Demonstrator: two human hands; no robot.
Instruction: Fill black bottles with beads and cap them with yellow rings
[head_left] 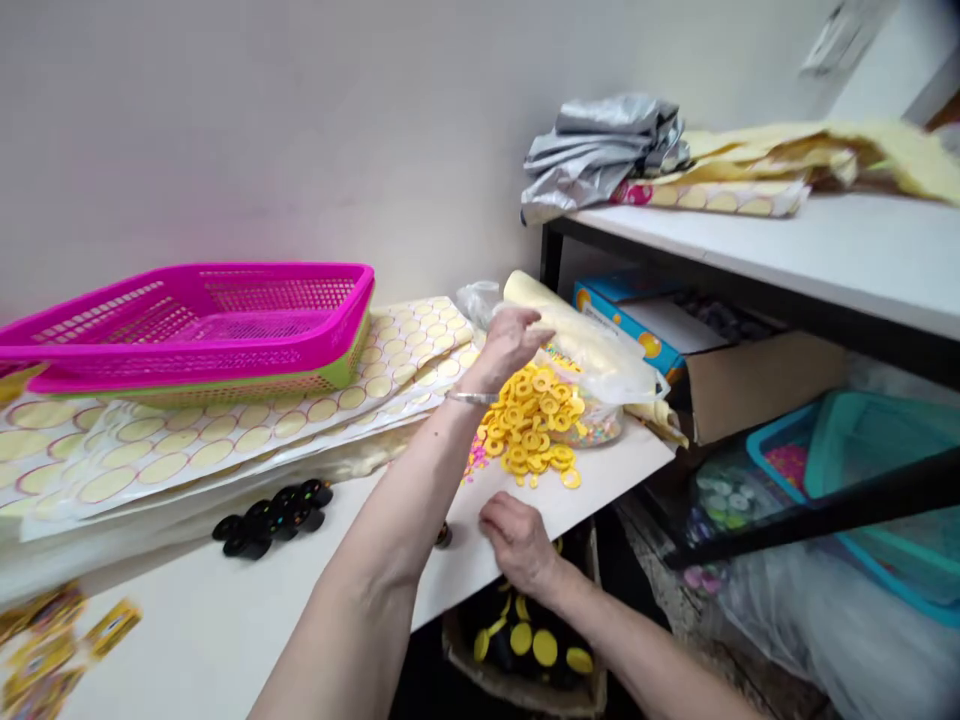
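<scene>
My left hand [511, 342], with a bracelet at the wrist, reaches over the back of a pile of yellow plastic rings [534, 415]. Its fingers are stretched forward and apart, near a clear plastic bag [607, 365] of small colourful bits. My right hand [521, 540] rests at the table's front edge with its fingers curled in; whatever they hold, if anything, is hidden. A small dark round piece [443, 535] stands on the table between my left forearm and my right hand. Small pink bits [475, 458] lie beside the rings.
Black round pieces [271, 520] stand grouped on the white table [180, 610]. Pink baskets [300, 350] sit on printed sheets [420, 335]. Below the edge, a carton [517, 685] holds yellow-topped black pieces. A shelf [847, 235], blue box [630, 320] and teal tub [885, 450] are at right.
</scene>
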